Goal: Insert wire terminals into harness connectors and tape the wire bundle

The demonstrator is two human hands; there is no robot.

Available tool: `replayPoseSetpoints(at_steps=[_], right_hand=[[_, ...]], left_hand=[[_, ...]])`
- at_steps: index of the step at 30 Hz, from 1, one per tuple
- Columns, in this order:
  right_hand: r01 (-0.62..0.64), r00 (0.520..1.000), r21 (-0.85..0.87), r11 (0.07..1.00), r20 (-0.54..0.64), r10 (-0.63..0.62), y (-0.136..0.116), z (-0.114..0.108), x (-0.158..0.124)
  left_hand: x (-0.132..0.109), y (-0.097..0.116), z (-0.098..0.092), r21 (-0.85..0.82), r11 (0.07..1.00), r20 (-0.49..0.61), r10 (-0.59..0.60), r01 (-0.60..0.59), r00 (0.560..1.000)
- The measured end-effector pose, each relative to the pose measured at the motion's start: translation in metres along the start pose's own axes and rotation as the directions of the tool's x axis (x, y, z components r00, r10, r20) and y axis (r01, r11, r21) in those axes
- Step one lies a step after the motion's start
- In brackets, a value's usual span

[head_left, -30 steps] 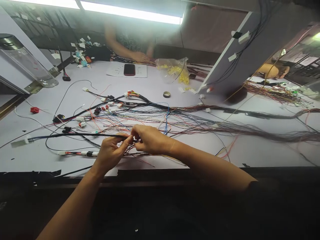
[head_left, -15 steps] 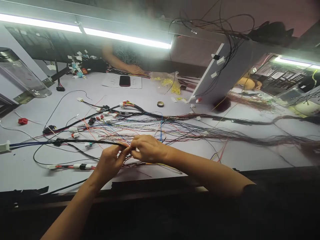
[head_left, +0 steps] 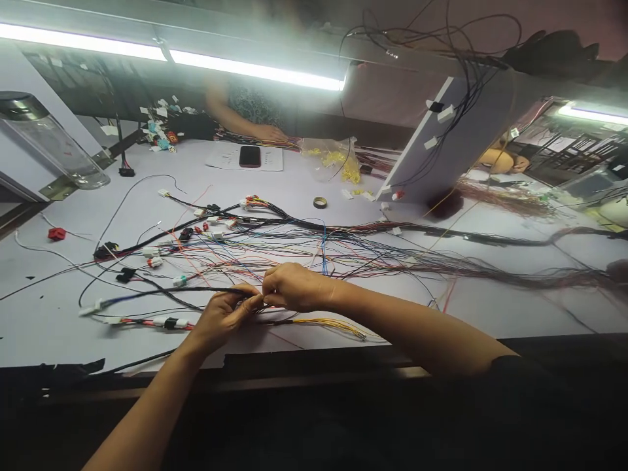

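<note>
closest to me, near the front edge of the tabletop (head_left: 59, 343), my left hand (head_left: 223, 316) has its thumb and fingers clamped on the black cable (head_left: 191, 289). my right hand (head_left: 292, 288) meets it just beside, thumb and fingertips pinched together; i cannot tell what exactly they grip. the black cable's long axis runs left to right along the tabletop, and from my left hand it points left, dipping a little nearer me, to a white connector (head_left: 91, 307) at its end. beyond my hands lie loose wires (head_left: 353, 252), and past them a roll of tape (head_left: 320, 203). to the left is a clear bottle (head_left: 63, 147), its contents too hard to make out. farther off, a clear plastic bag (head_left: 313, 170) holds yellow pieces (head_left: 350, 172), and behind it a co-worker's hand (head_left: 269, 133) rests at more wires.
</note>
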State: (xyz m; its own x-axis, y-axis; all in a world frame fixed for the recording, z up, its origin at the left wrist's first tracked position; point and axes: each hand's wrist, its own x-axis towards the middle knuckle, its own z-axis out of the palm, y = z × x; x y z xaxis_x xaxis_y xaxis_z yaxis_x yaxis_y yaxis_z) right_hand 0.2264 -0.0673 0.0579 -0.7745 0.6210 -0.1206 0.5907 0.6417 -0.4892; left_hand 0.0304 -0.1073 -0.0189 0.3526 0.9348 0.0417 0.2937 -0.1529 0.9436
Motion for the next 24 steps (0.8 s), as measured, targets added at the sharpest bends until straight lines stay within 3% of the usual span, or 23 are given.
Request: replayPoseSetpoints(at_steps=[4,8,12,16,20,24], right_hand=[[0.020,0.997,-0.107,0.994,0.074,-0.012,-0.003,-0.001,0.004],[-0.015,0.991,-0.223,0.975,0.123,0.044,-0.011,0.003,0.010],[-0.078,0.991,-0.323,0.943,0.077,0.109,-0.007,0.010,0.013],[-0.270,0.958,-0.388,0.881,-0.015,0.287,0.005,0.002,0.015],[-0.253,0.966,-0.275,0.928,-0.125,0.227,0.012,-0.014,0.017],[-0.236,0.917,0.082,0.968,-0.311,0.249,0.035,-0.023,0.010]], left_hand=[[0.001,0.002,0.002,0.157,0.984,-0.008,0.091,-0.089,0.996],[0.004,0.005,0.002,0.208,0.973,0.022,0.098,-0.100,0.995],[0.002,0.004,0.002,0.192,0.976,-0.006,0.107,-0.103,0.994],[-0.006,-0.003,0.003,0.108,0.993,-0.006,0.042,-0.041,0.999],[-0.008,-0.013,0.003,-0.065,0.997,-0.119,-0.058,0.050,0.991],[-0.006,-0.012,0.001,-0.137,0.987,-0.166,-0.100,0.077,0.981]])
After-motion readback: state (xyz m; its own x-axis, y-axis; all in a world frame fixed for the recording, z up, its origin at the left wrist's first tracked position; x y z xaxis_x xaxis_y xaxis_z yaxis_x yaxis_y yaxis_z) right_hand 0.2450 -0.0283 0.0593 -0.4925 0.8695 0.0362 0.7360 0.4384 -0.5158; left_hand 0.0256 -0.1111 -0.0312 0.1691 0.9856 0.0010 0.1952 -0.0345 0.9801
